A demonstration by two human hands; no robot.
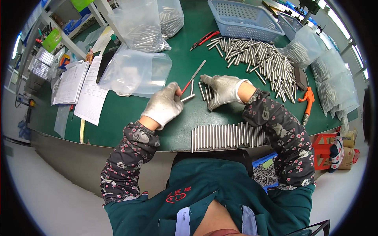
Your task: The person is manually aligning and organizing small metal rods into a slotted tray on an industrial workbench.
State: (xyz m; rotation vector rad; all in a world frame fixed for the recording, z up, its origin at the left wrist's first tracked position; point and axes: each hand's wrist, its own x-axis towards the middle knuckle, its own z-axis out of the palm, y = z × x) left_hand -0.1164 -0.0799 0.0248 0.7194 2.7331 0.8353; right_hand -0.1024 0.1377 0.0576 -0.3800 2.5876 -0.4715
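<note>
My left hand [163, 104], in a whitish glove, is closed around the red end of a thin tool with a flat grey blade [199, 70]. One short metal pin [188, 98] lies at its fingertips, and another pin [192, 87] is beside the tool. My right hand [225, 89], also gloved, curls over several metal pins [202, 91], thumb at their near ends and a finger at their far ends. Its palm side is partly hidden. Nearer me, a neat row of pins [224, 136] lies side by side along the table edge.
A loose heap of pins [264, 59] covers the back right of the green table [173, 131], below a blue basket [244, 29]. A red cutter knife [204, 40], an orange air gun [307, 100], clear bags of pins [143, 35] and papers [90, 94] lie around.
</note>
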